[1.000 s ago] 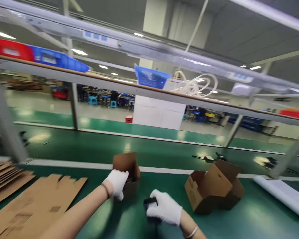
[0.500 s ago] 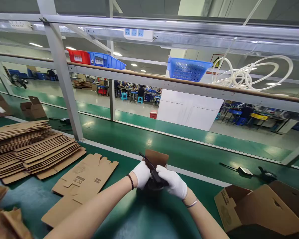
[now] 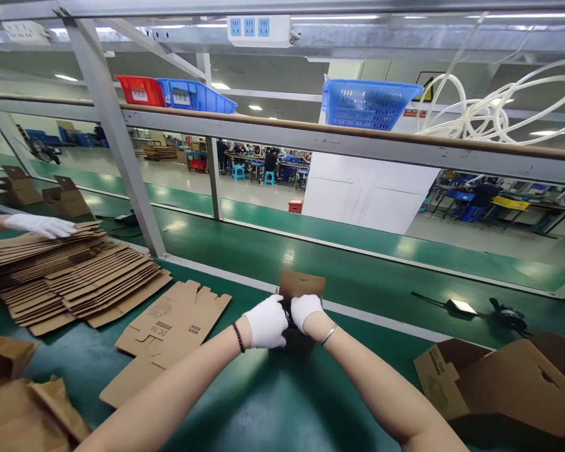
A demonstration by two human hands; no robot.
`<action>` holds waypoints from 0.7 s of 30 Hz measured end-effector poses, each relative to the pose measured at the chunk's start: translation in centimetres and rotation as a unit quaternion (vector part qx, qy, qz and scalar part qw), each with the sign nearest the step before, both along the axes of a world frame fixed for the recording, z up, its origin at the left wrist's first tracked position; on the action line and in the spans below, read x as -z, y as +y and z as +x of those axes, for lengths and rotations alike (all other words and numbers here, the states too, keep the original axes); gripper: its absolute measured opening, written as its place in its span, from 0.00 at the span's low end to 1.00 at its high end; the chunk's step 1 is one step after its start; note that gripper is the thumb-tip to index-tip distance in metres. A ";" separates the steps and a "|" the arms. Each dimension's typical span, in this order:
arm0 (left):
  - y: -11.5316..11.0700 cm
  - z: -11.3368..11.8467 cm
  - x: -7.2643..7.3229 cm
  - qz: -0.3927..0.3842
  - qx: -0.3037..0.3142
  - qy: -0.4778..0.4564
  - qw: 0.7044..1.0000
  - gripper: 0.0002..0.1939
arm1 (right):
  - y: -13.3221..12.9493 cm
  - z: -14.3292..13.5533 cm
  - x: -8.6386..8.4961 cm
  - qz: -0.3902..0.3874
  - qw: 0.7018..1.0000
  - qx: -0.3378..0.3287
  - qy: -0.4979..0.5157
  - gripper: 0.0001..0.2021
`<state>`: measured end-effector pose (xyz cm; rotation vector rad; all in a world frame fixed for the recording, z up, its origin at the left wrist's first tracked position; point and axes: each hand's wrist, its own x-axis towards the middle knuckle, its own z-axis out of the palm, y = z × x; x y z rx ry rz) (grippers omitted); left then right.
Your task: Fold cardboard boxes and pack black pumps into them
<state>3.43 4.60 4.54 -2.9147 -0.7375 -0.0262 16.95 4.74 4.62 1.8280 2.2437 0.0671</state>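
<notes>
A small open cardboard box stands before me, its back flap upright. My left hand, in a white glove, is at the box's left side with fingers bent inward. My right hand, also gloved, dips over the box opening with its fingers curled down. Between them a bit of a black corded device shows; most of it is hidden by the gloves and the box. Both hands seem closed on it, though the fingertips are partly covered.
Left lie a flat printed carton and a stack of flat cartons, with a co-worker's gloved hand on it. Right stands an open carton. A black adapter lies behind. A metal post and shelf rise ahead.
The black device has gone lower, into the box, and is now mostly hidden. My right hand has moved inward over the opening. A co-worker's hand has come onto the carton stack.
</notes>
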 end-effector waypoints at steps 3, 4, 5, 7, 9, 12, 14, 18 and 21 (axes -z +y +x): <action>0.5 -1.0 -1.1 0.009 -0.004 -0.020 1.000 0.05 | 0.1 0.2 1.1 0.002 1.000 -0.004 0.005 0.10; 0.8 -1.0 -1.3 0.014 -0.006 -0.025 1.000 0.04 | 0.1 0.4 1.3 0.006 1.000 -0.005 0.007 0.10; 1.0 -1.0 -1.3 0.018 -0.005 -0.026 0.999 0.03 | 0.0 0.6 1.5 0.011 1.000 -0.004 0.009 0.09; 1.5 -0.7 -1.3 0.024 0.002 -0.017 1.000 0.03 | -0.3 0.9 1.5 0.023 1.000 -0.003 0.015 0.09; 2.0 -0.2 -1.1 0.028 0.005 -0.005 1.000 0.06 | -0.7 1.0 1.4 0.044 0.999 0.004 0.020 0.09; 2.5 0.5 -0.7 0.034 0.002 0.005 0.999 0.06 | -1.2 0.9 1.0 0.079 0.996 0.018 0.029 0.13; 2.7 1.0 -0.1 0.035 -0.003 0.010 0.999 0.06 | -1.4 0.8 0.8 0.086 0.996 0.016 0.033 0.14; 2.7 1.8 1.7 0.031 -0.020 -0.001 0.999 0.05 | -1.6 0.8 0.7 0.071 0.997 -0.019 0.040 0.13; 2.9 1.8 2.6 0.018 -0.030 -0.022 0.999 0.04 | -1.6 0.9 0.8 0.067 0.995 -0.050 0.048 0.14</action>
